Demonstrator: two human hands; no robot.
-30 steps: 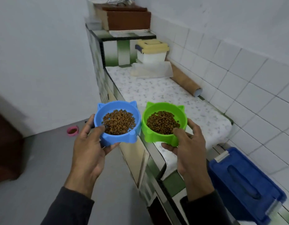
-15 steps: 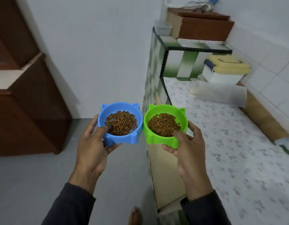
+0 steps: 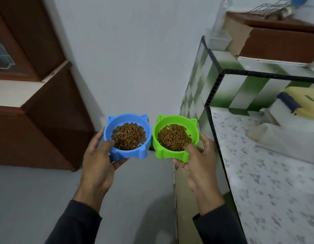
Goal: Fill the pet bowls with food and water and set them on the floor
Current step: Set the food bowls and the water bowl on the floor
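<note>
Gripping a blue bowl (image 3: 127,135), the left hand (image 3: 98,161) is raised over the floor (image 3: 29,199); a green bowl (image 3: 175,137) is gripped by the right hand (image 3: 196,164). Thumbs are hooked over near rims, fingers curled underneath. Two bowls are counted, both holding kibble (image 3: 129,135), side by side.

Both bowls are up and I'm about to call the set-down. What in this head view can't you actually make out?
- Undersides of the blue bowl and green bowl: hidden by the left hand and right hand.
- Depth of the kibble: only its top layer shows.
- Floor below the bowls: partly covered by hands and sleeves.
- Yellow-lidded container: cut by the right edge, blurred.
- No water bowl in view.
</note>
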